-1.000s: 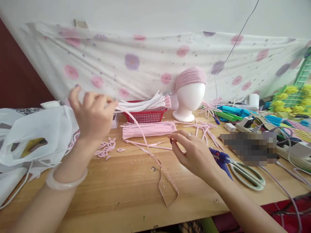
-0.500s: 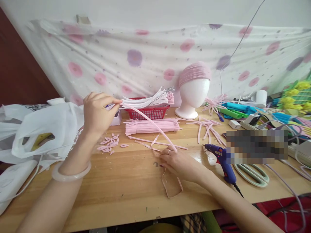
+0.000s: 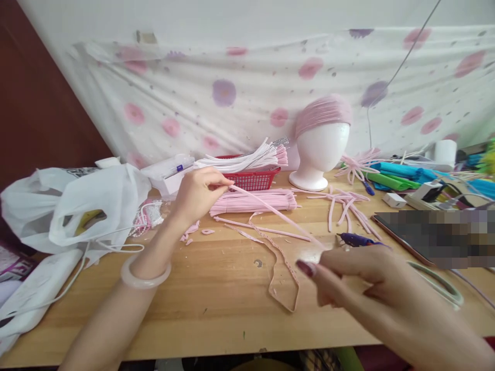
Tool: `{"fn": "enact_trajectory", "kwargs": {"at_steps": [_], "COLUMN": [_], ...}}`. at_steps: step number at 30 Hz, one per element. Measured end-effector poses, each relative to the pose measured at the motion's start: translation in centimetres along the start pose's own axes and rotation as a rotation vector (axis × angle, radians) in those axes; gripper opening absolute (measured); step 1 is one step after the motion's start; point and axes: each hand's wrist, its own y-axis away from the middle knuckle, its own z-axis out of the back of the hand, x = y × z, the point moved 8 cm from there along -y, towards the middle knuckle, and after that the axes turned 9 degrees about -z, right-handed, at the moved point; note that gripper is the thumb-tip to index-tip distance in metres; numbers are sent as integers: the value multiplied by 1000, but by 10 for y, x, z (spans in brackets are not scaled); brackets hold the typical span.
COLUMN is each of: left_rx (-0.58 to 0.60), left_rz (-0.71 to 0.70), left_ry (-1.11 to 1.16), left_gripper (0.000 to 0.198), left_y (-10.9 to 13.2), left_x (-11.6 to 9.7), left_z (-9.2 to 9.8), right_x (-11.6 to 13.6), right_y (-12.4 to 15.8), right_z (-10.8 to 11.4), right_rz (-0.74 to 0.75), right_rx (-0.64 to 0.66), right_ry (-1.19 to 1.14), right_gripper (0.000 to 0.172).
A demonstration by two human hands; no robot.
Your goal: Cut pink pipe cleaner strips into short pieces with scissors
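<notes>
Flower-print sheet (image 3: pixel 255 93) drapes a white wall (image 3: pixel 240 18) behind a wooden table (image 3: pixel 216 293).
A dark red panel (image 3: pixel 34 103) stands at left.

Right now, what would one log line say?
left hand: pinches strip | right hand: strip runs to it | bundle: on table, before basket

One slim pale pink strip (image 3: pixel 279 212), up in the air, drawn out nearly straight, one end pinched in the left hand (image 3: pixel 201 193), slanting down and across, blurring as it runs in to meet the right hand (image 3: pixel 361 283).
</notes>
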Motion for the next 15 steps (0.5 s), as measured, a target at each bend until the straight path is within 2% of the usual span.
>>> {"fn": "enact_trajectory", "kwargs": {"at_steps": [3, 4, 5, 6, 8, 9, 11, 13, 15], "left_rx": [-47, -44, -35, -21, 1, 5, 2, -20, -52], "left_rz": [252, 315, 359, 387, 420, 439, 503, 591, 652], "left_ry": [220, 292, 355, 406, 494, 534, 641, 786, 903], "left_gripper": [11, 12, 14, 15, 16, 15, 13, 14, 17], "left_y": [-4, -6, -7, -9, -13, -15, -16, -14, -11], "left_x": [12, 13, 13, 10, 4, 1, -2, -2, 1], "left_z": [-10, -16, -23, -29, -41, -46, -57, -67, -75], "right_x": [16, 20, 21, 19, 15, 13, 16, 22, 24], "right_y": [-5, -10, -20, -35, -71, -89, -120, -144, -159], "right_z": [-50, -68, -81, -87, -89, -91, -93, -93, -93], "right_rz": [7, 19, 8, -3, 6, 6, 57, 118, 136], "right_rx": [351, 484, 546, 513, 362, 320, 301, 322, 333], "right_ry": [-141, -229, -312, -373, -464, -513, -669, -855, -961], "right_gripper": [19, 38, 60, 77, 111, 119, 114, 90, 59]}}
